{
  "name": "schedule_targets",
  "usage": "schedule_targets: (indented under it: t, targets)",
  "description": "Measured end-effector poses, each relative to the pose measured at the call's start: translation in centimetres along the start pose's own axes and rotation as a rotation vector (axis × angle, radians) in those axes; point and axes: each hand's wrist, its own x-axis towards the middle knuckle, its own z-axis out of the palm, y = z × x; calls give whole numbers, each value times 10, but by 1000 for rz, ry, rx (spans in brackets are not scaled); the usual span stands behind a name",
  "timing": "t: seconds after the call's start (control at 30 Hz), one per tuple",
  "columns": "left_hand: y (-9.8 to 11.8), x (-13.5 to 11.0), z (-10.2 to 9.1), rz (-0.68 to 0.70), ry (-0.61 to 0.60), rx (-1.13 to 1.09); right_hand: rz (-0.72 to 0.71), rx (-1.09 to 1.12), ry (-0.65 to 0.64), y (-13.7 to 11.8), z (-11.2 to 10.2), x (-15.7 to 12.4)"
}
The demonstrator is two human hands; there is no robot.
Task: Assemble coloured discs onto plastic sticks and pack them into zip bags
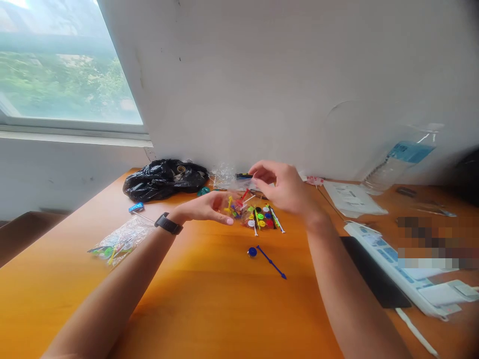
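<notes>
A small clear plastic bag of coloured plastic pieces is held up between my hands. My left hand, with a black watch on the wrist, curls round the bag's left side, thumb in front; its other fingertips are partly hidden. My right hand pinches the bag's upper edge. Just beyond and below lie round plastic discs in several colours, with thin sticks beside them. Nearer to me, a blue disc rests by a blue arrow-tipped stick on the wooden table.
At left are another clear bag of pieces, a small blue packet and a black plastic bag. To the right, a white power strip overlaps a dark flat object, near papers and a plastic bottle.
</notes>
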Motion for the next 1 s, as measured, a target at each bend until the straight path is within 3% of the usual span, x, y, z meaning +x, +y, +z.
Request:
schedule_targets:
  t: [0.17,0.4,0.6,0.8,1.0]
  targets:
    - [9,-1,1,32,0,12,-40,72,-21,-3,26,4]
    - [13,-6,-8,59,42,40,-19,81,-48,0,25,4]
    - [15,-1,2,135,100,187,24,87,-9,-2,28,4]
    - [12,4,6,153,259,102,70,256,107,13,26,10]
    - [1,6,-4,140,593,118,164,523,-146,46,30,11]
